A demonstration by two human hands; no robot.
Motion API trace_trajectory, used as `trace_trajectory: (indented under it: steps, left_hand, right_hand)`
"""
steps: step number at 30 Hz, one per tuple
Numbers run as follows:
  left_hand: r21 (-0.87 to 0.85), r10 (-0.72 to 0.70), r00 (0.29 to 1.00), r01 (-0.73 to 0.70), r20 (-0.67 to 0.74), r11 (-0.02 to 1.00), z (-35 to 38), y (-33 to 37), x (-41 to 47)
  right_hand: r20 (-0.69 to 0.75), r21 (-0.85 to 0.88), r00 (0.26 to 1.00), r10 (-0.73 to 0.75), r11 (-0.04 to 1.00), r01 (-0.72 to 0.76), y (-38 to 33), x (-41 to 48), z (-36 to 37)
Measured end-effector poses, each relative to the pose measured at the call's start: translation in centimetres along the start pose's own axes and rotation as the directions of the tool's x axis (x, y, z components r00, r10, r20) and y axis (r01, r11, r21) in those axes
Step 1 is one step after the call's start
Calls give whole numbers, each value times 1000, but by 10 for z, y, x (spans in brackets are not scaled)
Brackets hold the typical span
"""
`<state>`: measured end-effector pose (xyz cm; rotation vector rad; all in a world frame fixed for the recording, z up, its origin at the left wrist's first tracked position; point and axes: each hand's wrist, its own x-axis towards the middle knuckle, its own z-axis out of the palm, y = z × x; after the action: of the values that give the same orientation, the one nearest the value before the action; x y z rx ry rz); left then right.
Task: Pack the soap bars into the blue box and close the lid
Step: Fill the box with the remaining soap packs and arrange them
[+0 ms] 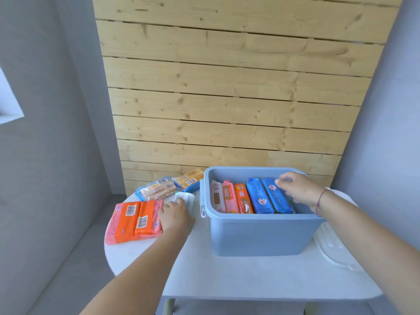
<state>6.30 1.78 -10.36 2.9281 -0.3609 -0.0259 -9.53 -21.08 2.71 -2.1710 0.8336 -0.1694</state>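
The blue box (256, 235) stands open on a white table, with several wrapped soap bars on edge inside: white, pink, orange and two blue ones. My right hand (300, 189) reaches into the box and rests its fingers on the rightmost blue soap bar (276, 196). My left hand (176, 214) lies on the table left of the box, its fingers on a white soap pack (187, 197). Beside that hand lies an orange multi-pack of soap (134, 220). Further back lie a blue-wrapped pack (156, 189) and a yellow pack (189, 179).
The white lid (334, 248) lies flat on the table to the right of the box, under my right forearm. The white table (250, 278) is small, with its edge close on the left. A wooden plank wall stands right behind it.
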Motion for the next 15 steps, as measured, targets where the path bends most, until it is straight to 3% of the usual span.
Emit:
trace_trajectory:
  steps: [3, 8, 11, 15]
  left_hand:
    - [-327, -113, 992, 91, -49, 941, -4, 1, 0]
    - [-794, -319, 948, 184, -14, 579, -29, -8, -19]
    - [-949, -375, 925, 163, 53, 269, -53, -10, -40]
    - [-999, -367, 929, -42, -42, 7, -98, -2, -71]
  right_hand:
    - [25, 8, 999, 39, 999, -40, 7, -1, -2]
    - [-18, 84, 1000, 13, 996, -11, 4, 2, -5]
    - [-79, 123, 996, -41, 991, 50, -6, 1, -3]
    - [-188, 133, 966, -180, 969, 206, -26, -13, -3]
